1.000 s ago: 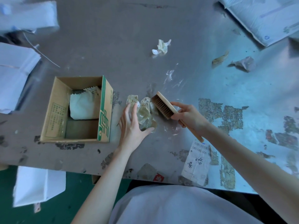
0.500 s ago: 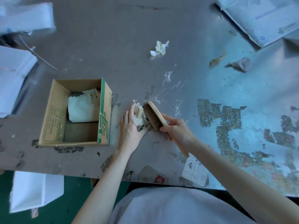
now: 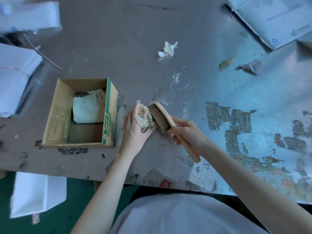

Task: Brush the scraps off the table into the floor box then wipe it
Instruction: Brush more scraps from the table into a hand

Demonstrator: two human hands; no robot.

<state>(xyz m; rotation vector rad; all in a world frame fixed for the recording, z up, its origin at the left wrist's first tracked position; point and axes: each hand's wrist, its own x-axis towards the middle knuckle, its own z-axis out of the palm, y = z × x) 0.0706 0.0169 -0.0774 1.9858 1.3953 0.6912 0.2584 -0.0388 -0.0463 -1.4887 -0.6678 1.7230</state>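
My right hand (image 3: 187, 132) grips the handle of a wooden brush (image 3: 162, 117), whose bristles press against a wad of crumpled yellowish scraps (image 3: 144, 116). My left hand (image 3: 134, 130) cups the wad from the other side, fingers apart and curled around it. An open cardboard box (image 3: 60, 112) with green print stands on the worn grey table (image 3: 118, 48) just left of my left hand; a white cloth (image 3: 87, 109) lies inside it. More scraps lie farther off: a white one (image 3: 167, 48), a brown strip (image 3: 227, 62) and a grey crumple (image 3: 251, 66).
White paper stacks (image 3: 15, 76) lie at the left, another white bundle (image 3: 32, 17) at top left, a mailer bag (image 3: 273, 19) at top right. A stuck label (image 3: 202, 176) sits at the near edge. A white box (image 3: 37, 193) stands on the green floor below.
The brush has pushed the scrap wad left toward the box, and my left hand has closed in around it. The wad is now squeezed between brush and palm.
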